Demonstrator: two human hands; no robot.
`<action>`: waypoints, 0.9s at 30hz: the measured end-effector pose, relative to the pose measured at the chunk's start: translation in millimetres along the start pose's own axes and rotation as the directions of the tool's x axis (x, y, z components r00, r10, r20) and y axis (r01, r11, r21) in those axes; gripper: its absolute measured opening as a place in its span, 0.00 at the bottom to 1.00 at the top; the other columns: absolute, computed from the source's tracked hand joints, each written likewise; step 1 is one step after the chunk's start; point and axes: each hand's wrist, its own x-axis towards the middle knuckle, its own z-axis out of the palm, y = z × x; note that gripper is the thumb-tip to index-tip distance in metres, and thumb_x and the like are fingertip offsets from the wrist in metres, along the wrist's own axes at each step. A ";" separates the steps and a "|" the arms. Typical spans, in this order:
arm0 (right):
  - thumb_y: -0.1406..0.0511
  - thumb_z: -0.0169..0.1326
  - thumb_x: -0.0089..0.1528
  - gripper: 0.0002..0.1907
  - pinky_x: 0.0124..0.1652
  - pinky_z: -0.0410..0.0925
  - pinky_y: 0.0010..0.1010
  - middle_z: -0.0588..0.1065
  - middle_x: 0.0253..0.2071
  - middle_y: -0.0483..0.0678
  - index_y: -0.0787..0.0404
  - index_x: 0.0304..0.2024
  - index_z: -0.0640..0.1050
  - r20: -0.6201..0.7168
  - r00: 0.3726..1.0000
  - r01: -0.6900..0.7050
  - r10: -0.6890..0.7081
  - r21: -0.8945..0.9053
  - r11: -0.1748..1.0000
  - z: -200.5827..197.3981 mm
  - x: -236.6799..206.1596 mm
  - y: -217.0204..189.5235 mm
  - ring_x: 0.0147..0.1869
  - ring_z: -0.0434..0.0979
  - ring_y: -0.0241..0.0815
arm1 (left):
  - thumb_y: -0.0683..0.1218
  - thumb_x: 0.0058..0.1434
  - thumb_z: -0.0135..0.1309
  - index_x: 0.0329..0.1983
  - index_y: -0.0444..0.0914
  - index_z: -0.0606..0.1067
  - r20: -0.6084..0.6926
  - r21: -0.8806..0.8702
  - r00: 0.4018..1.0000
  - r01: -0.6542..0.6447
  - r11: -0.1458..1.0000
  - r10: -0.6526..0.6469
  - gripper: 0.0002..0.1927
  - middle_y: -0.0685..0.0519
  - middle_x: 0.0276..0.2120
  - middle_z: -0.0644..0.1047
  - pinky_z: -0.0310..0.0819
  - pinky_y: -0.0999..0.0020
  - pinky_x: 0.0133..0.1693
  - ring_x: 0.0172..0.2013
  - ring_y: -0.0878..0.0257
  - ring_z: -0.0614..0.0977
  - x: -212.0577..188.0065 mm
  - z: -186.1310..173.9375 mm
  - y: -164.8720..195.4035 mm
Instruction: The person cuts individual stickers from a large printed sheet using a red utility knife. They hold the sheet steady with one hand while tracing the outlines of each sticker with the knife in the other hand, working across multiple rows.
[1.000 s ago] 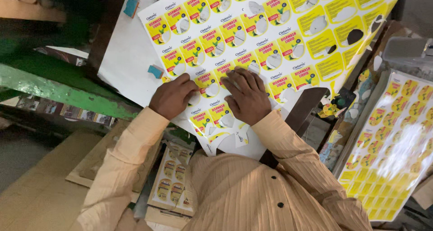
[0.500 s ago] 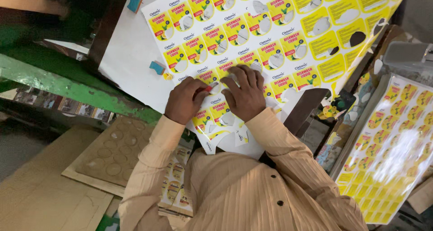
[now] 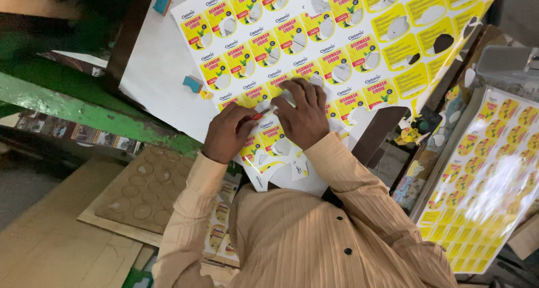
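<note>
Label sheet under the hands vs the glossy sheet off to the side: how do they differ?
The label sheet under both hands lies flat on the white board; the glossy sheet lies apart at the picture's right edge, untouched.

The label sheet has holes where labels are gone; the glossy sheet looks intact.

The label sheet looks matte; the glossy sheet shows glare.

Both are yellow, with labels printed in rows.

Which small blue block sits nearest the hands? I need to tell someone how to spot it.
Start at the big yellow label sheet on the white board. Off its left edge, above the left hand, lies a blue block. The other one sits up at the top edge.
</note>
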 end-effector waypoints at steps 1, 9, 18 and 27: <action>0.65 0.63 0.60 0.14 0.63 0.58 0.52 0.69 0.62 0.48 0.51 0.47 0.78 0.006 1.000 -0.008 0.008 -0.015 1.000 0.2 0.3 -0.6 0.69 0.65 0.54 | 0.39 0.60 0.62 0.46 0.37 0.77 -0.014 -0.032 1.000 0.018 0.999 -0.018 0.11 0.47 0.39 0.79 0.78 0.63 0.36 0.35 0.54 0.84 -1.1 -0.1 -0.9; 0.67 0.60 0.60 0.12 0.64 0.58 0.52 0.70 0.62 0.48 0.53 0.47 0.79 0.001 1.000 -0.007 0.007 -0.030 1.000 1.2 1.7 -2.0 0.69 0.66 0.53 | 0.45 0.56 0.67 0.43 0.35 0.77 -0.157 0.065 0.987 0.045 0.997 -0.035 0.16 0.44 0.37 0.77 0.75 0.55 0.39 0.36 0.45 0.80 1.3 33.9 -2.2; 0.69 0.58 0.60 0.13 0.64 0.59 0.50 0.71 0.61 0.49 0.56 0.48 0.78 -0.003 0.999 -0.036 0.036 0.013 0.999 -0.2 1.9 -0.4 0.69 0.67 0.54 | 0.48 0.59 0.64 0.38 0.35 0.75 -0.150 0.205 0.983 0.140 0.969 -0.110 0.13 0.43 0.34 0.77 0.73 0.50 0.38 0.36 0.43 0.80 8.7 67.2 -11.2; 0.69 0.58 0.61 0.14 0.65 0.60 0.49 0.71 0.61 0.49 0.55 0.50 0.77 -0.031 0.999 -0.029 0.029 -0.003 1.000 -0.3 -0.2 2.3 0.69 0.67 0.53 | 0.45 0.63 0.62 0.34 0.34 0.73 -0.118 -0.051 0.965 0.229 0.972 -0.233 0.11 0.46 0.27 0.74 0.70 0.61 0.31 0.26 0.54 0.74 7.1 0.2 -15.8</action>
